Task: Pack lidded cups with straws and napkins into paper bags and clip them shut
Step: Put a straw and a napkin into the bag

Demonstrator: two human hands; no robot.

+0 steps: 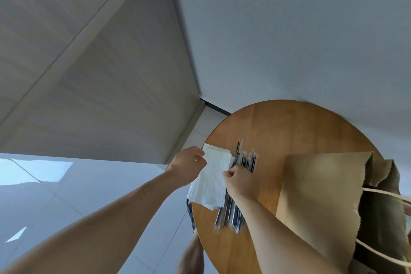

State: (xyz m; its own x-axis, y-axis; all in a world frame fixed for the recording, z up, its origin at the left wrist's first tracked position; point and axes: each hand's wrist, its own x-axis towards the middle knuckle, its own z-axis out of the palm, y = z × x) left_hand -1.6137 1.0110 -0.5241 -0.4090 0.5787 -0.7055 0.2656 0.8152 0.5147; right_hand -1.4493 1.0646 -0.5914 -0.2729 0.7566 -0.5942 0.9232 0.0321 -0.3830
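Round wooden table (289,127) sat in the lower right of the view, w/ pale floor tiles and grey walls beyond it. The napkin stack (211,181), white and slightly crumpled, lay at the table's left edge, its near corner hanging a bit over the rim. The left hand (188,165) gripped the stack's far-left edge, thumb and curled fingers pinched on the paper. The right hand (239,181) came in from the opp. side, fingers curled, thumb and forefinger pinching the stack's right edge. Just beside the napkins, touching their right side and partly under the right hand, lay the straws (231,213): a loose bundle of dark ones in clear wrappers, running roughly parallel to the napkins' long side. Right of the straws stood the paper bag (318,196), brown, mouth open toward the camera, inside in shadow, contents not visible. Its pale handles (387,194) looped off to the right. Both forearms were bare.
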